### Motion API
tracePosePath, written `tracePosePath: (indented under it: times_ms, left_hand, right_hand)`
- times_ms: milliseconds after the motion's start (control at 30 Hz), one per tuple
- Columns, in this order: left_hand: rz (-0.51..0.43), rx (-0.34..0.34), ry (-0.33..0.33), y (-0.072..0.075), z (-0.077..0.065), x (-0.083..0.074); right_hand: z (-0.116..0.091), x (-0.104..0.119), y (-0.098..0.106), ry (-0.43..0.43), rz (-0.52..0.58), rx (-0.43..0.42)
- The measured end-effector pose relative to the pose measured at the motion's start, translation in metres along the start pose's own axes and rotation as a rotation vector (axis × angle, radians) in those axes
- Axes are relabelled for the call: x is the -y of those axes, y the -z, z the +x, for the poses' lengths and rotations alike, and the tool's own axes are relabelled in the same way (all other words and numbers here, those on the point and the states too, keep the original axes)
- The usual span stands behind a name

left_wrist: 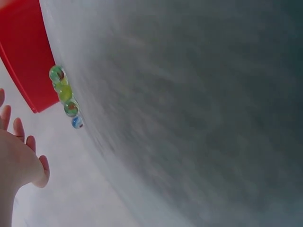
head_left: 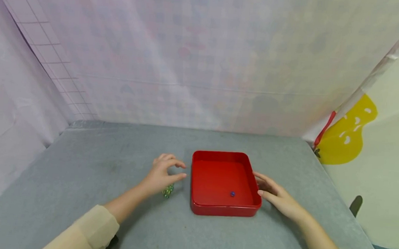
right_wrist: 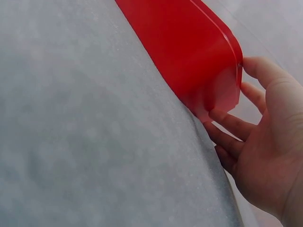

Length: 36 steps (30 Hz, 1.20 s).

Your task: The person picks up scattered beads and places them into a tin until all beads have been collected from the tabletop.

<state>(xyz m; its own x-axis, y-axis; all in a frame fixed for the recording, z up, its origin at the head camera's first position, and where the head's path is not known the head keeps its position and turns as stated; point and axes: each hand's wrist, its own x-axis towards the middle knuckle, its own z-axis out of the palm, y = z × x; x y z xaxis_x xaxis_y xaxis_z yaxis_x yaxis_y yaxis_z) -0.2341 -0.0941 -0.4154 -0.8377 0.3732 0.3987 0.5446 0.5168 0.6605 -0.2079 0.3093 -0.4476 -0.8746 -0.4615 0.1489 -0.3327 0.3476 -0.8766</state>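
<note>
A square red tray (head_left: 215, 210) with raised walls stands on the grey table. Inside it, near the front wall, lies one small blue marble (head_left: 232, 194). My left hand (head_left: 162, 175) hovers left of the tray, thumb and forefinger apart with nothing between them. Partly covered by that hand, a cluster of green glass marbles (head_left: 168, 191) lies on the table. In the left wrist view, several green marbles (left_wrist: 65, 93) show close together, with a bluish marble (left_wrist: 77, 122) at one end. My right hand (head_left: 279, 196) touches the tray's right side with its fingertips (right_wrist: 218, 115) and thumb.
The grey table (head_left: 97, 164) runs back to a pale patterned curtain (head_left: 203, 63). More white cloth (head_left: 13, 90) hangs at the left. Beyond the right edge are a yellow shape (head_left: 346, 141) on a pale cloth and a dark rounded object (head_left: 355, 205).
</note>
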Motion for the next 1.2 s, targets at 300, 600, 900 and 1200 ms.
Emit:
tracePosePath:
  times_ms: [300, 600, 900, 1200]
  left_hand:
    - [0.016, -0.012, -0.038, 0.009, -0.006, 0.009]
    - [0.043, -0.003, -0.040, 0.015, -0.013, 0.020]
    - [0.071, 0.024, 0.003, 0.025, -0.021, 0.029]
    - [0.092, 0.063, 0.026, 0.030, -0.032, 0.035]
  right_hand:
    - [-0.001, 0.000, 0.000, 0.007, 0.000, -0.002]
    - [-0.001, 0.001, 0.001, 0.003, 0.015, 0.008]
    - [0.000, 0.004, 0.001, 0.021, 0.018, 0.011]
    - [-0.001, 0.003, 0.001, 0.003, 0.018, 0.008]
